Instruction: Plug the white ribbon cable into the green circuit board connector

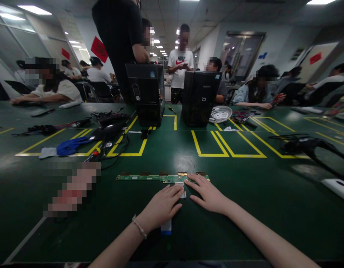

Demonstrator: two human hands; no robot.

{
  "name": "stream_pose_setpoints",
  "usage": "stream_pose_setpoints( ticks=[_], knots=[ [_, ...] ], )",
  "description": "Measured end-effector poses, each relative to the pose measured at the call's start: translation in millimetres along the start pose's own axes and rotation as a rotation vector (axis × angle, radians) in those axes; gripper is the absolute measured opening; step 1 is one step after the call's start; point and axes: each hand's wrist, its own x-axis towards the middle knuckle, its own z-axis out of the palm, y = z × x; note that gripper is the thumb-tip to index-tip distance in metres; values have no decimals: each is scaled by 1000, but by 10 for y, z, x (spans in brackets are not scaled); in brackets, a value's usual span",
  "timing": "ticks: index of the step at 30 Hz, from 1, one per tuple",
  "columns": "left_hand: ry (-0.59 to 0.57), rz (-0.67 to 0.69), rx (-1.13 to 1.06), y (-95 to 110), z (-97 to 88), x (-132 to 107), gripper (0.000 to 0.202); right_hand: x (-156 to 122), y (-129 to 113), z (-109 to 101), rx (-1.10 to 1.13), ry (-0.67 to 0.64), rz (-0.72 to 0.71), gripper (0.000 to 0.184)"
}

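Note:
A long, narrow green circuit board [145,177] lies crosswise on the table, with copper-coloured tabs along its far edge. A white flat ribbon cable [166,227] with a blue end runs from beneath my left hand [161,206]. That hand lies over the cable just in front of the board's connector, fingers stretched out and thumb apart. The cable's middle is hidden under it. My right hand [207,191] is open, its fingers spread, with the fingertips on the right part of the board. A small white piece shows by my left fingertips.
Two black computer towers [146,96] [201,98] stand beyond the board. To the left lie a blue glove [73,146], black cables [116,136] and a pixelated long object [75,190]. Black cables [308,145] lie at right. A white basket [220,114] stands farther back. Several people are around.

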Motion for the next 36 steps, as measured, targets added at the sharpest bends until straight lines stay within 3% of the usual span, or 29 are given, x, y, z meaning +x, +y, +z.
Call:
stream_pose_setpoints(
  ticks=[14, 20, 26, 36],
  knots=[
    [8, -39, -131, -29, 66, -13, 49, -11, -3, 5, -6, 12, 0, 57],
    [81, -71, -152, -63, -73, -69, 49, -4, 31, 17, 2, 26, -23, 57],
    [233, -189, -77, -118, -163, -325, 42, -4, 4, -12, -17, 9, -15, 57],
    [378, -452, 60, -263, 95, -811, 42, -8, -15, -22, -21, 11, -7, 56]
  ],
)
